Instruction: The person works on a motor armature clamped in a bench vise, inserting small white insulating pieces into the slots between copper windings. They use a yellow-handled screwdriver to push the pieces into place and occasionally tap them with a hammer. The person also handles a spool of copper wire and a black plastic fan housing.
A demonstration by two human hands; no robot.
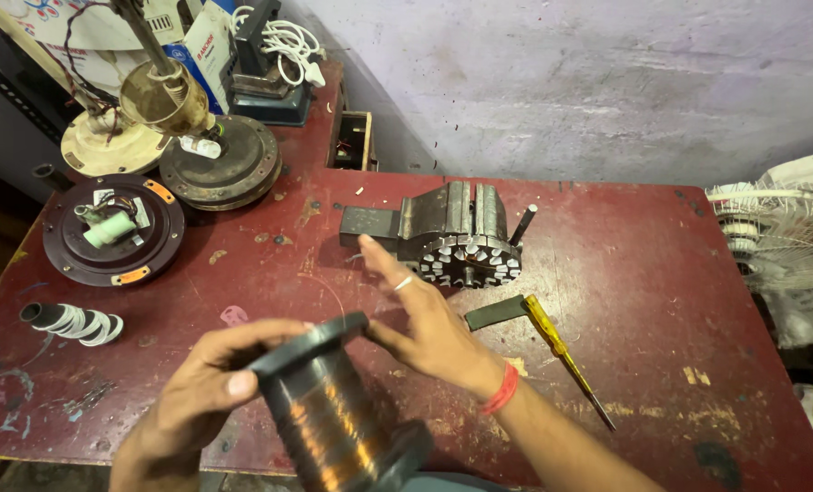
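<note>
Head view — only one camera, looking down on a worn red workbench (625, 273).

Left hand (192, 396) is wrapped around the upper flange of a dark spool of copper wire (334, 410), fingers closed on it, the spool tilted and held low at the near edge of the bench. Right hand (425, 319) is stretched forward past the spool's rim, fingers spread and holding nothing that can be made out; a ring on one finger, a red band at the wrist. A fine strand may run from the spool past this hand, but it is too thin to confirm.

Just beyond the right fingertips sits a slotted stator core (470, 260), clamped in a small bench vise (443, 219), slots facing the person. Near the right wrist lie a yellow-handled screwdriver (561, 351) and a dark flat strip (496, 312), touching at the screwdriver's top.

Far left: a roll of tubing (74, 322), a round motor cover (113, 230) with a pale part on it, and further motor housings (220, 159) behind. A fan guard (780, 237) shows at the right edge.

Judgement on handling — the spool should stay steady and free to turn, so wire pays off without kinking; the leading hand should keep light, even tension and guide toward the slots.
</note>
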